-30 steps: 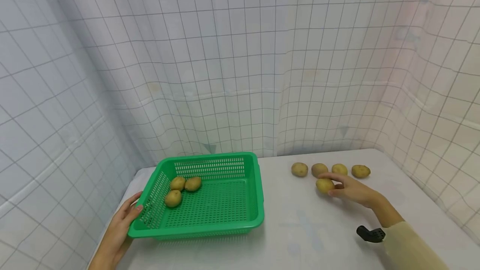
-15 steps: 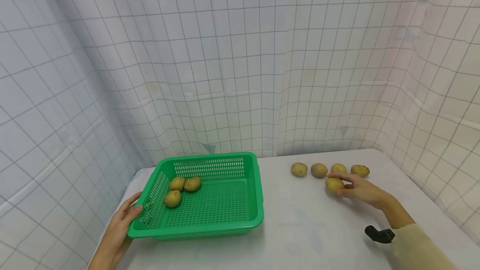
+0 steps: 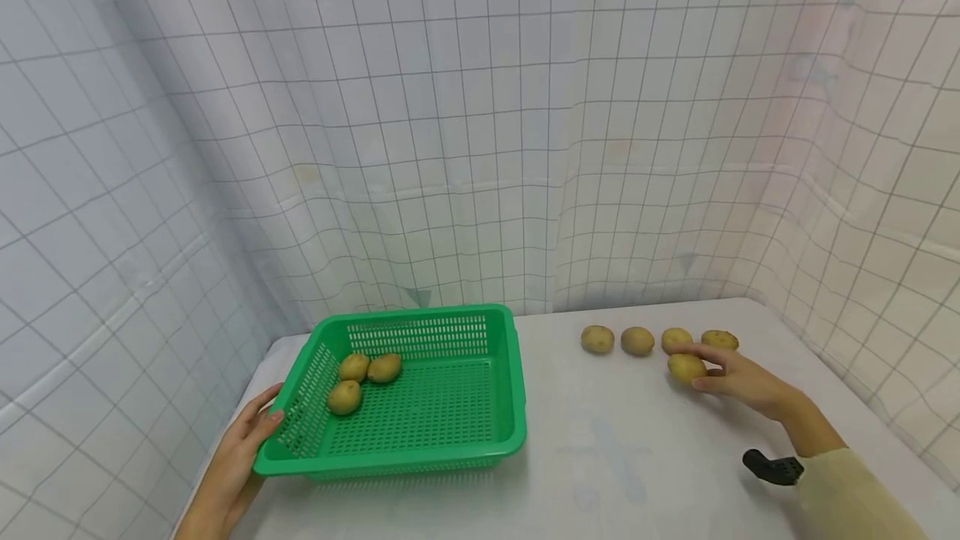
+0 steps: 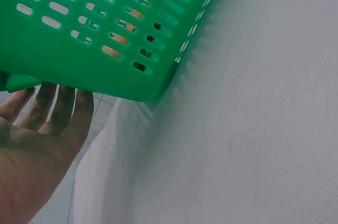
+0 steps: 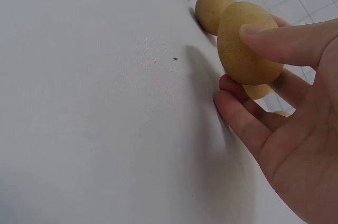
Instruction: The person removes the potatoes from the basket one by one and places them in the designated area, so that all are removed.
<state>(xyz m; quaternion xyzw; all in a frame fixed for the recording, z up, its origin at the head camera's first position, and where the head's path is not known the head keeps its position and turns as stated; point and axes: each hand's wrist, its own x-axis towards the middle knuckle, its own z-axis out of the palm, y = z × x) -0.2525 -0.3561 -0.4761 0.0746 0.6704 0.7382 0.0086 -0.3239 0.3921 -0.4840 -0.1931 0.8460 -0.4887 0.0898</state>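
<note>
In the head view my right hand (image 3: 742, 375) pinches a yellow potato (image 3: 686, 368) between thumb and fingers. The right wrist view shows that potato (image 5: 244, 49) raised off the table, its shadow beneath. Just behind it a row of potatoes lies on the table: one at the left end (image 3: 597, 339), a browner one (image 3: 637, 341), a pale one (image 3: 677, 338) partly covered, and one at the right end (image 3: 720, 339). My left hand (image 3: 238, 450) grips the left rim of a green plastic basket (image 3: 405, 463). Three potatoes (image 3: 354, 367) sit in the basket's left part.
White cloth (image 3: 585, 440) covers the table. A grid-patterned white curtain (image 3: 495, 148) closes off the back and both sides. A black perforated piece (image 3: 772, 467) sticks out by the right sleeve (image 3: 847, 490).
My right hand has moved to the right with the potato, along the front of the row. The left hand and the basket stay in place.
</note>
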